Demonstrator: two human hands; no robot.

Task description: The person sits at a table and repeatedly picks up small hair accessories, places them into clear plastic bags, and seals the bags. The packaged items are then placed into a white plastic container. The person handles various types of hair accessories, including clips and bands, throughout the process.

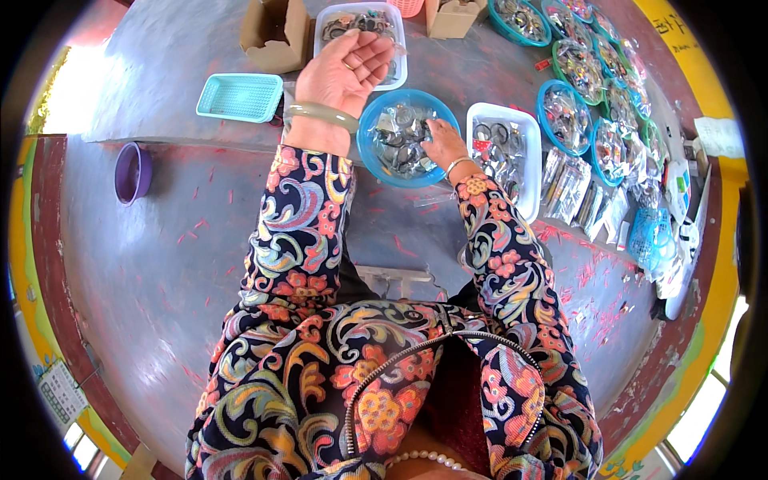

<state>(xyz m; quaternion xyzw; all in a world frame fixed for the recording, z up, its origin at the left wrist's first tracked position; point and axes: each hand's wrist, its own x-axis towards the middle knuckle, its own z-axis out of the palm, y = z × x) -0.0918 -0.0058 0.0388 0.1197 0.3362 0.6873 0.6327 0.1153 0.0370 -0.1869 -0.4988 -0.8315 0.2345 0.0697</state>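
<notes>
My left hand (348,72) is raised over a white tray (401,74) of small dark and coloured items, palm turned up. Its fingers are loosely bent with gaps between them, and I make out nothing held in the palm. A blue round basin (370,164) stands between my hands, full of small clear packets (400,140) with dark ring-shaped pieces. At its right side my right hand (446,146) reaches over the rim, fingertips bent together among the packets. Whatever those fingertips grip is too small to name.
Right of the basin is another white tray (528,200) of packaged items. Several filled round baskets (565,118) crowd the far right, beside flat packets (566,184). Cardboard boxes (276,36) stand at the back. A turquoise basket (240,98) and a purple bucket (134,174) are at left.
</notes>
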